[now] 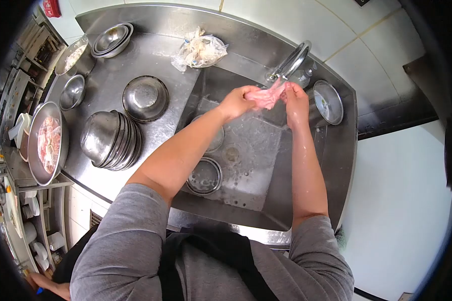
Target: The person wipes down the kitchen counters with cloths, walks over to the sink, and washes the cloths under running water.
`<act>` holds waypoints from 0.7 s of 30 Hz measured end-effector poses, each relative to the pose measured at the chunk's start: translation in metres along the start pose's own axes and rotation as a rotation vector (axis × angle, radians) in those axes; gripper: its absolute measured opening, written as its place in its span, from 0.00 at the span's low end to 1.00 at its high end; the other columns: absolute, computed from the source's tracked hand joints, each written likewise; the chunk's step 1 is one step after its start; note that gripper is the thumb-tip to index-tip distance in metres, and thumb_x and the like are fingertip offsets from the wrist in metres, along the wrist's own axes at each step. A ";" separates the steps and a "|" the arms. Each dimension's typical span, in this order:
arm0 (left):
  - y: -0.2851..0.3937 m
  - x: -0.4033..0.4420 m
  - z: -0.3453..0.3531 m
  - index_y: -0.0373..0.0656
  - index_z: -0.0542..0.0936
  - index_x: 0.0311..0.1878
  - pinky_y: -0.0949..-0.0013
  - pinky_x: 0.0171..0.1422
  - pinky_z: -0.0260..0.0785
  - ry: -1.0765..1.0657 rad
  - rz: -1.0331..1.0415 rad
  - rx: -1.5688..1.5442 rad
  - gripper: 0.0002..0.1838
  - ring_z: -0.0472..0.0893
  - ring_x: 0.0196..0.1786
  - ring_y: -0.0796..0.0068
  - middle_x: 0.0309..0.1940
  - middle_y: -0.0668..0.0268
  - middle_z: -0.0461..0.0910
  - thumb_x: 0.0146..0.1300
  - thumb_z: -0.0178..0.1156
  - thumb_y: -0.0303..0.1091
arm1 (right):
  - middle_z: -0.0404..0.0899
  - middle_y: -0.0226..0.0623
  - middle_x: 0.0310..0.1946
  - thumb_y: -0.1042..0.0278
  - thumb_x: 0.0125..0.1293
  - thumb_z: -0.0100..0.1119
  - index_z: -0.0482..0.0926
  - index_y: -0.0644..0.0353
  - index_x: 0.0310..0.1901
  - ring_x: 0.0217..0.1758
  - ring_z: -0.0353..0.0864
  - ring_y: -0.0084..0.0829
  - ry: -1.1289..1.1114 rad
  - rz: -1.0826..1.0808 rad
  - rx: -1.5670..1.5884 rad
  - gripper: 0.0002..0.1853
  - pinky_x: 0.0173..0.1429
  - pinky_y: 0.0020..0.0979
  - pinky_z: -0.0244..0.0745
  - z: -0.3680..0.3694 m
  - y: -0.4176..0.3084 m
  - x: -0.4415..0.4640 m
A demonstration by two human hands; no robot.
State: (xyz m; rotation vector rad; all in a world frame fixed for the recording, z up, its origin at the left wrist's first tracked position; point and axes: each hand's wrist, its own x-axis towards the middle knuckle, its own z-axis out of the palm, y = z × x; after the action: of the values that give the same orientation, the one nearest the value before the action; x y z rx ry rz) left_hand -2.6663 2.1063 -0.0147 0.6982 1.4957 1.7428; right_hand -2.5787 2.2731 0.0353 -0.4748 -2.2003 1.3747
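Note:
A limp pink piece [267, 96] that looks like raw meat is stretched between my two hands over the sink [246, 170], close to the faucet [294, 60]. My left hand [237, 104] is closed on its left end. At the other end, my right hand [297, 102] pinches it with the fingers raised. Water wets my right forearm. Below my hands, round metal bowls [204, 176] sit in the sink's left side, partly behind my left arm.
Left of the sink stand a tipped stack of metal bowls [105, 139], an upturned bowl [145, 98] and a large bowl of pink, meat-like pieces [49, 145]. A crumpled plastic bag [201, 49] lies behind. Another person's hand [50, 286] shows at the lower left.

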 end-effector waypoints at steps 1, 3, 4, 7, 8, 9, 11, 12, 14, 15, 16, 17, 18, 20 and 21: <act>-0.002 0.001 0.000 0.38 0.73 0.58 0.72 0.53 0.73 -0.008 0.008 0.031 0.22 0.79 0.47 0.77 0.49 0.64 0.79 0.59 0.61 0.27 | 0.81 0.34 0.33 0.63 0.72 0.49 0.78 0.66 0.42 0.32 0.77 0.21 -0.067 0.076 0.186 0.14 0.37 0.27 0.73 0.003 0.002 0.001; -0.009 -0.002 0.005 0.37 0.74 0.57 0.73 0.52 0.73 0.131 0.244 0.514 0.21 0.79 0.47 0.77 0.48 0.64 0.79 0.58 0.60 0.25 | 0.81 0.34 0.32 0.62 0.72 0.48 0.78 0.66 0.43 0.32 0.77 0.21 -0.138 0.150 0.370 0.14 0.37 0.26 0.72 0.012 -0.004 0.001; -0.010 -0.004 0.007 0.37 0.75 0.55 0.74 0.51 0.73 0.273 0.475 0.997 0.20 0.79 0.46 0.77 0.48 0.64 0.79 0.58 0.59 0.23 | 0.79 0.30 0.30 0.62 0.73 0.48 0.77 0.63 0.42 0.30 0.74 0.17 -0.106 0.168 0.231 0.13 0.35 0.23 0.70 0.020 -0.015 -0.001; 0.000 0.006 0.005 0.37 0.77 0.51 0.71 0.54 0.70 -0.037 0.032 0.158 0.16 0.76 0.49 0.79 0.47 0.66 0.79 0.58 0.60 0.27 | 0.76 0.28 0.27 0.61 0.73 0.48 0.76 0.63 0.41 0.29 0.72 0.17 -0.077 0.213 0.216 0.13 0.35 0.23 0.70 0.030 -0.027 0.003; 0.002 0.007 0.003 0.37 0.77 0.51 0.71 0.54 0.70 -0.036 0.032 0.157 0.16 0.76 0.49 0.79 0.47 0.66 0.79 0.58 0.60 0.27 | 0.75 0.28 0.27 0.60 0.72 0.49 0.76 0.63 0.41 0.29 0.72 0.17 -0.105 0.147 0.236 0.14 0.35 0.24 0.70 0.030 -0.029 0.004; 0.003 0.007 0.000 0.38 0.78 0.48 0.69 0.53 0.69 -0.098 0.009 0.155 0.13 0.77 0.46 0.79 0.44 0.67 0.79 0.60 0.59 0.31 | 0.74 0.27 0.26 0.58 0.72 0.50 0.76 0.63 0.40 0.29 0.71 0.17 -0.130 0.082 0.255 0.14 0.34 0.24 0.69 0.028 -0.029 0.005; 0.004 0.005 -0.002 0.39 0.79 0.45 0.68 0.52 0.68 -0.161 -0.014 0.152 0.12 0.77 0.44 0.79 0.41 0.68 0.79 0.62 0.57 0.35 | 0.74 0.27 0.27 0.59 0.72 0.51 0.76 0.63 0.40 0.30 0.71 0.17 -0.177 0.085 0.151 0.14 0.36 0.24 0.69 0.019 -0.031 0.010; 0.012 0.000 0.000 0.40 0.79 0.46 0.69 0.50 0.68 -0.109 0.001 -0.010 0.14 0.76 0.41 0.80 0.39 0.68 0.79 0.63 0.55 0.39 | 0.75 0.27 0.29 0.59 0.72 0.51 0.76 0.63 0.41 0.32 0.71 0.17 -0.223 0.087 0.050 0.13 0.37 0.25 0.69 0.016 -0.032 0.012; 0.021 -0.003 0.008 0.41 0.76 0.51 0.74 0.42 0.67 0.012 -0.099 -0.541 0.20 0.75 0.35 0.80 0.38 0.69 0.79 0.67 0.47 0.46 | 0.74 0.27 0.30 0.60 0.72 0.51 0.75 0.63 0.41 0.34 0.71 0.17 -0.175 0.025 0.048 0.13 0.39 0.25 0.69 0.020 -0.033 0.012; 0.025 -0.005 0.007 0.41 0.76 0.51 0.74 0.42 0.67 0.013 -0.099 -0.543 0.20 0.75 0.35 0.80 0.38 0.69 0.79 0.67 0.47 0.46 | 0.74 0.27 0.31 0.61 0.72 0.51 0.75 0.62 0.41 0.36 0.71 0.17 -0.127 -0.035 0.046 0.12 0.40 0.25 0.69 0.021 -0.033 0.012; 0.030 -0.005 0.004 0.39 0.75 0.54 0.72 0.49 0.67 -0.050 -0.116 -0.381 0.21 0.75 0.42 0.78 0.42 0.68 0.79 0.65 0.52 0.44 | 0.74 0.27 0.31 0.61 0.72 0.51 0.75 0.62 0.41 0.36 0.71 0.17 -0.126 -0.034 0.045 0.12 0.40 0.25 0.69 0.021 -0.028 0.015; 0.034 -0.007 0.003 0.37 0.73 0.57 0.70 0.55 0.66 -0.112 -0.133 -0.220 0.24 0.75 0.49 0.77 0.45 0.66 0.79 0.62 0.57 0.42 | 0.74 0.27 0.32 0.61 0.72 0.50 0.75 0.62 0.41 0.37 0.71 0.18 -0.139 0.061 0.187 0.12 0.43 0.26 0.69 0.022 -0.020 0.018; 0.032 -0.007 0.009 0.38 0.74 0.55 0.72 0.50 0.69 -0.119 0.106 -0.056 0.19 0.78 0.39 0.80 0.38 0.66 0.82 0.61 0.58 0.32 | 0.74 0.26 0.33 0.60 0.73 0.50 0.74 0.62 0.41 0.39 0.71 0.18 -0.151 0.154 0.330 0.12 0.45 0.27 0.69 0.022 -0.015 0.020; 0.010 0.007 -0.003 0.38 0.73 0.56 0.71 0.50 0.70 -0.062 0.061 0.125 0.20 0.78 0.40 0.81 0.39 0.65 0.82 0.59 0.60 0.30 | 0.75 0.27 0.33 0.60 0.73 0.50 0.75 0.62 0.42 0.38 0.72 0.19 -0.142 0.111 0.342 0.12 0.45 0.26 0.70 0.023 -0.014 0.016; -0.008 0.019 -0.014 0.38 0.73 0.56 0.71 0.51 0.71 -0.003 0.016 0.306 0.21 0.78 0.41 0.81 0.40 0.64 0.82 0.58 0.61 0.27 | 0.76 0.27 0.33 0.60 0.73 0.49 0.75 0.62 0.42 0.38 0.72 0.19 -0.134 0.066 0.354 0.13 0.45 0.25 0.70 0.023 -0.014 0.013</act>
State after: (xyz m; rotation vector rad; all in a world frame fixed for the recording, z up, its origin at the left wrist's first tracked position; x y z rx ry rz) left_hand -2.6868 2.1138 -0.0256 0.8676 1.7796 1.5369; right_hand -2.6036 2.2572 0.0423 -0.3351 -1.9932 1.8325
